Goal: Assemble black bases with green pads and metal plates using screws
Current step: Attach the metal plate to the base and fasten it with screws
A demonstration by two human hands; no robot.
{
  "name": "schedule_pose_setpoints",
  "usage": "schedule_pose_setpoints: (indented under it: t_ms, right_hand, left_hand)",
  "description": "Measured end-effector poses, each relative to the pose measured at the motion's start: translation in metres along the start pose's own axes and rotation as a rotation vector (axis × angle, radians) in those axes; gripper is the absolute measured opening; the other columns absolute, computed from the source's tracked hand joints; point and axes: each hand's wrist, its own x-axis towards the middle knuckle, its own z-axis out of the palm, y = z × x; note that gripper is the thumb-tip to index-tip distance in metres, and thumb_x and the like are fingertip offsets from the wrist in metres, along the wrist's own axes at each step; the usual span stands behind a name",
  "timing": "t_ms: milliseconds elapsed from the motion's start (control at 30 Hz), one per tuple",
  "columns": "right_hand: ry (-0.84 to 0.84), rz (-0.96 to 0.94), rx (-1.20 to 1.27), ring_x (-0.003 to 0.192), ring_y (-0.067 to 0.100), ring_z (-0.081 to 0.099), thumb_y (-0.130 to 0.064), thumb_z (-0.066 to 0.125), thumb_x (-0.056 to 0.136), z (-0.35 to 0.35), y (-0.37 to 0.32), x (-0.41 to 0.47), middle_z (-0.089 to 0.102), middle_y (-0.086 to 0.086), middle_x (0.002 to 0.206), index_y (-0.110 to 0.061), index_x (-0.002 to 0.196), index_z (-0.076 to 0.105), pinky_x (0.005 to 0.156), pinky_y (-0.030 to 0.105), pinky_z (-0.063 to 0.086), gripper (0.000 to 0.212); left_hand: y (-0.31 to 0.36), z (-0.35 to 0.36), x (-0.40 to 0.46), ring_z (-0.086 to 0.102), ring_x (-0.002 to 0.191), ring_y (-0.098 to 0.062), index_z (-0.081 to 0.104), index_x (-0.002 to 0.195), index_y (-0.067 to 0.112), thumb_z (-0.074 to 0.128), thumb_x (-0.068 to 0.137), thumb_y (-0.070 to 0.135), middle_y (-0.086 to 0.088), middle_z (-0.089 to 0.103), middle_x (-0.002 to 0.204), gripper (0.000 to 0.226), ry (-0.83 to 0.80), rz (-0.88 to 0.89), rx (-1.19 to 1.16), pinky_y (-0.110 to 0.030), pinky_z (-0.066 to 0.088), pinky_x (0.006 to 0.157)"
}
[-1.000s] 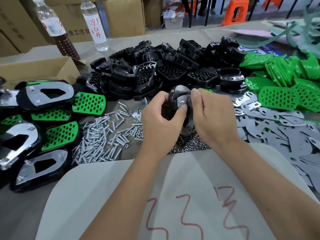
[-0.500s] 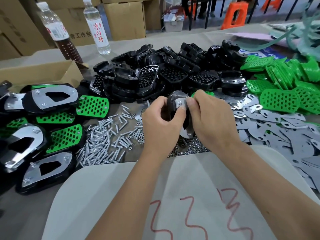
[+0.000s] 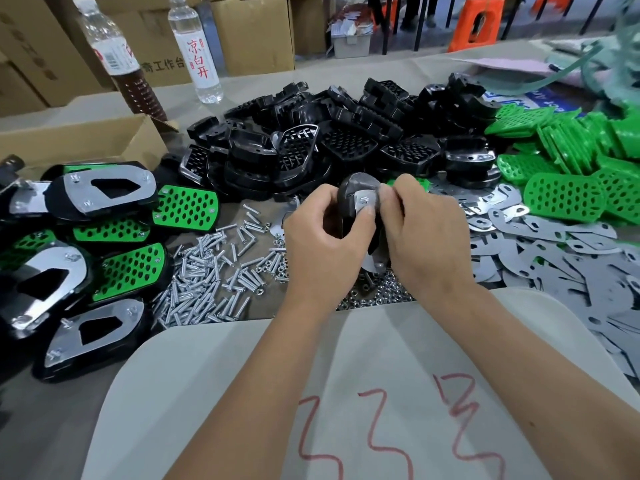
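Observation:
A black base [image 3: 358, 188] with a metal plate on it is held upright above the table's middle. My left hand [image 3: 325, 244] grips it from the left, thumb pressing the plate's top. My right hand [image 3: 426, 237] grips it from the right, fingertips at a screw head on the plate. Loose screws [image 3: 214, 268] lie to the left, small nuts [image 3: 381, 292] below my hands. A pile of black bases [image 3: 346, 143] sits behind, green pads [image 3: 568, 195] at right, metal plates [image 3: 554, 247] spread at right.
Finished assemblies [image 3: 93, 268] with green pads and plates lie at left. A cardboard box [image 3: 76, 140] and two bottles [image 3: 197, 50] stand at back left. A white sheet [image 3: 346, 393] with red marks covers the near edge.
Both hands stay on the base and plate; my fingers have shifted slightly on the plate's top. The view has drifted a little.

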Motion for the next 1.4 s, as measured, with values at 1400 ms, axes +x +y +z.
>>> schedule_pose_setpoints:
  t_ms: [1400]
  right_hand:
    - [-0.262, -0.095, 0.756, 0.078, 0.024, 0.065, -0.001, 0.082, 0.084, -0.006, 0.012, -0.003, 0.071, 0.001, 0.085, -0.012, 0.089, 0.079, 0.073, 0.05, 0.056, 0.013]
  left_hand:
    - [-0.022, -0.011, 0.021, 0.047, 0.058, -0.007, 0.068, 0.073, 0.014, 0.071, 0.088, 0.031, 0.013, 0.059, 0.062, 0.023, 0.172, -0.288, -0.143, -0.023, 0.042, 0.056]
